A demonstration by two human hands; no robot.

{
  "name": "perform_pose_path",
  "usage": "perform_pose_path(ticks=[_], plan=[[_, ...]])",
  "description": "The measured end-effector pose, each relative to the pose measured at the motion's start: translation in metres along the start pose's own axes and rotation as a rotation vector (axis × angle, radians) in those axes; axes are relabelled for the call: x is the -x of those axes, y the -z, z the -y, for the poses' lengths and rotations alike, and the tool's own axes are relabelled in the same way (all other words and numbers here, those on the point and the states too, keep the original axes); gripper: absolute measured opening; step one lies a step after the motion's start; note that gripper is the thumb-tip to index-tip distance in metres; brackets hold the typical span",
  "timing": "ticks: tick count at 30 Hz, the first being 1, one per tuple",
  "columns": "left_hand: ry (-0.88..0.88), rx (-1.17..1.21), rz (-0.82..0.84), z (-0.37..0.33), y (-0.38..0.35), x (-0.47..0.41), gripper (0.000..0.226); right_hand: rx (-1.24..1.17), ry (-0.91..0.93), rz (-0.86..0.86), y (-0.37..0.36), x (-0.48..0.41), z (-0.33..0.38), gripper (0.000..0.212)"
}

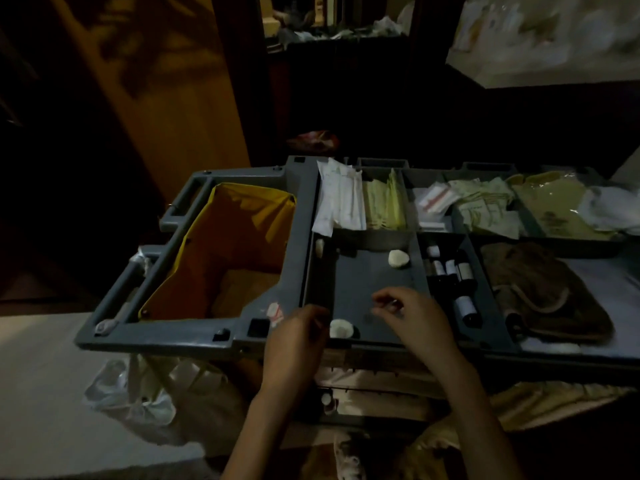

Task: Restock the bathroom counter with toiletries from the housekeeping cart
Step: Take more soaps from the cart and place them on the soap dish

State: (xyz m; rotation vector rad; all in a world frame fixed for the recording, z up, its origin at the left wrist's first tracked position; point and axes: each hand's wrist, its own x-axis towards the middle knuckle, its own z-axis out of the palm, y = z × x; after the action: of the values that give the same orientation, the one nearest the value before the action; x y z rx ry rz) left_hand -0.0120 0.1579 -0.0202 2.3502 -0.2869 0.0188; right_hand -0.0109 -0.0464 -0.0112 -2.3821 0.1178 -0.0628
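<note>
Gathering at the housekeeping cart (194, 336); judging by this, nothing has reached the counter yet.
The walled centre tray (367, 282) has bare floor to move in. The left hand (298, 341) curls beside a round soap (341, 329) at the near rim. The right hand (412, 317) has bent fingers. Whether either hand holds anything is unclear.

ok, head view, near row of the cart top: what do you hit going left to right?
yellow bag → grey tray with white round soaps → small bottles → brown cloth
</note>
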Motion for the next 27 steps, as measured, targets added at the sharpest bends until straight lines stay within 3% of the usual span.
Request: perform_pose_path(ticks=[5,11,14,22,27], plan=[[0.040,0.048,0.006,0.006,-0.008,-0.040,0.030,0.031,0.022,0.192,-0.007,-0.042,-0.018,0.022],[0.022,0.002,-0.161,0.013,-0.023,-0.048,0.025,0.055,0.066,0.498,-0.030,-0.056,-0.018,0.038],[0.034,0.018,-0.183,0.015,-0.024,-0.049,0.024,0.163,0.149,0.605,-0.040,-0.056,-0.012,0.034],[0.032,-0.034,-0.187,0.010,-0.034,-0.059,0.026,0.139,0.162,0.697,-0.037,-0.059,-0.018,0.048],[0.024,0.094,-0.205,0.003,-0.043,-0.062,0.022,-0.042,0.176,0.560,-0.031,-0.068,-0.030,0.015]])
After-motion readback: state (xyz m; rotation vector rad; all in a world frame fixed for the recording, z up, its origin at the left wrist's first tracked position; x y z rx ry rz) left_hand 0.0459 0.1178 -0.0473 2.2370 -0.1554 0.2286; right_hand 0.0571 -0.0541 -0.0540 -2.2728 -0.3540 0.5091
